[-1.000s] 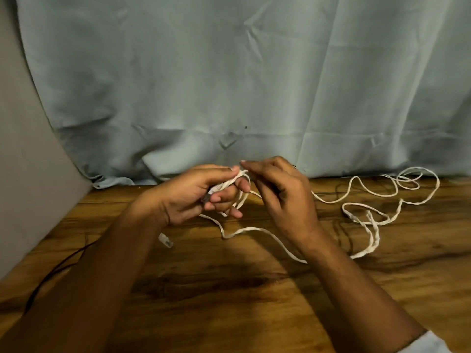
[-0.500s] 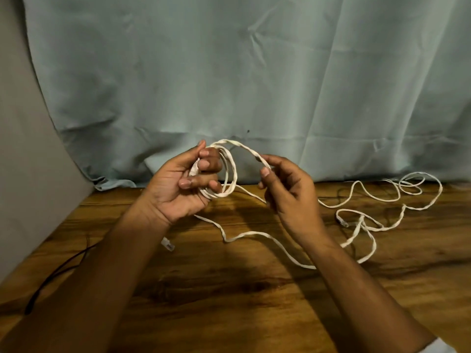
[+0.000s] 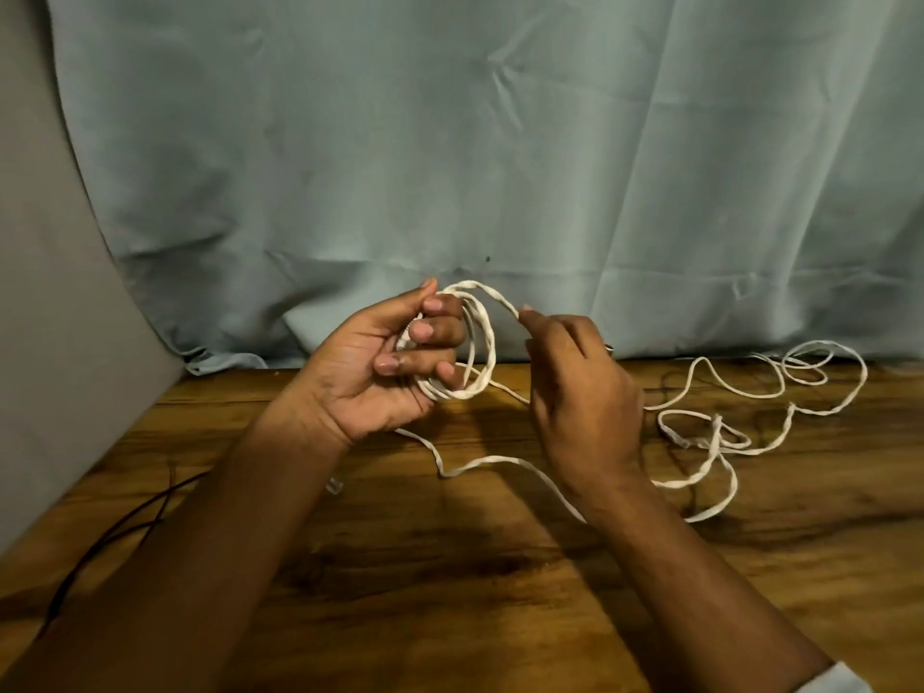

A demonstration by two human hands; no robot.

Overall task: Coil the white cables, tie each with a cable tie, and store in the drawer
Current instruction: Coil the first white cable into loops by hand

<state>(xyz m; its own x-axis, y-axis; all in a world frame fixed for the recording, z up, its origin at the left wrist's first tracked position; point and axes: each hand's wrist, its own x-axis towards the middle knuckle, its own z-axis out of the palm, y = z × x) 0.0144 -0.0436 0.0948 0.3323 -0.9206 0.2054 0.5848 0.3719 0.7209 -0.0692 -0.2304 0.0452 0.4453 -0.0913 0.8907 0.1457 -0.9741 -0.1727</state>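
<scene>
White cable (image 3: 740, 445) coil held in left hand (image 3: 372, 367), right hand (image 3: 582, 392) pinching next loop; rest loose on wooden desk (image 3: 450, 567).

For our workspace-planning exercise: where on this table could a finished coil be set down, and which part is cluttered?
Bare table wood lies near centre, between left forearm and right forearm, and near right, in front of the loose white cable. A smaller patch lies far left, between curtain hem and black cable. Crowded: the right rear, where cable loops sprawl.
</scene>
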